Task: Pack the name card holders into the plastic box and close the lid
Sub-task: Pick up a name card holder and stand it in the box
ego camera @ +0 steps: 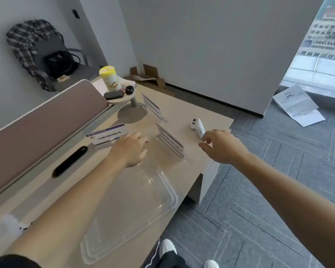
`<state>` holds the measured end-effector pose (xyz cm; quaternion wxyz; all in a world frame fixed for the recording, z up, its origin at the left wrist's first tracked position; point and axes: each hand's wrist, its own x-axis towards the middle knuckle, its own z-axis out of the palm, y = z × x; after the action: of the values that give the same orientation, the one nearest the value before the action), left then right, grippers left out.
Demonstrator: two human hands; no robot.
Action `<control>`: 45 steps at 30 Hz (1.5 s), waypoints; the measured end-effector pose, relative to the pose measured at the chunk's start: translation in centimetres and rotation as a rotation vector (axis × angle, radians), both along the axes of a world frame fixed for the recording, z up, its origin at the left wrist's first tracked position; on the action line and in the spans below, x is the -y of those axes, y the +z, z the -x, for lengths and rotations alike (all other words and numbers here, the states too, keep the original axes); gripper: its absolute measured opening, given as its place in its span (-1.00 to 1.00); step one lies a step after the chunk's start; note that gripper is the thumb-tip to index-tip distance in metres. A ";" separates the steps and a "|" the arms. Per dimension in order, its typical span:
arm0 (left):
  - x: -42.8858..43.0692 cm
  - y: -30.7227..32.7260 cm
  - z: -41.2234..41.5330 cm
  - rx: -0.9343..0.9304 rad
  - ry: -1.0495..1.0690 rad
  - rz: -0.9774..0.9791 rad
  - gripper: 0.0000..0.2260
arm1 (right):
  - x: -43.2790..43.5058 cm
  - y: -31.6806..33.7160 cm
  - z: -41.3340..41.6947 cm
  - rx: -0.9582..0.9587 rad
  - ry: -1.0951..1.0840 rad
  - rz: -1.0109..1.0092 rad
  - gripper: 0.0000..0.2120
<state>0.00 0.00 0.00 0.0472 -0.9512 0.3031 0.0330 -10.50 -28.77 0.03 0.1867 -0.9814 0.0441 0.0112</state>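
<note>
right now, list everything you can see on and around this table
card holders: 3, clear with white-purple cards, mid table
plastic box: 1 shallow piece, clear, near table edge; lid or base unclear
controller: 1, white, right of holders
stand: 1, beige, far table
cup: 1, white with yellow lid, on stand
case: 1, black, on stand
round thing: 1, black, on stand
table: 1, beige
chair: 1, grey, far left
coat: 1, plaid, over chair
bag: 1, black, on chair
cardboard: brown, floor by wall
papers: white, floor right
shoes: 2, white, bottom
left hand: holds nothing, above box
right hand: holds nothing, by controller
</note>
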 end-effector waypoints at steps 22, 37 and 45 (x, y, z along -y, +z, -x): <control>8.2 -13.4 -19.9 0.014 -0.542 0.049 -0.74 | -5.6 -13.3 -16.1 -0.360 -0.069 0.149 -0.92; 6.5 -7.7 -12.0 0.081 -0.299 0.183 -0.88 | 0.8 -5.8 -12.0 0.006 -0.175 -0.196 -0.75; 3.7 0.6 1.1 0.159 0.084 0.358 -0.95 | -3.9 -1.9 -7.6 -0.188 -0.348 -1.189 -0.17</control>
<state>-1.12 -3.71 0.65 -0.1002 -0.9558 0.2597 -0.0947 -2.93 -24.83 -1.85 0.6952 -0.6829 0.2057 0.0897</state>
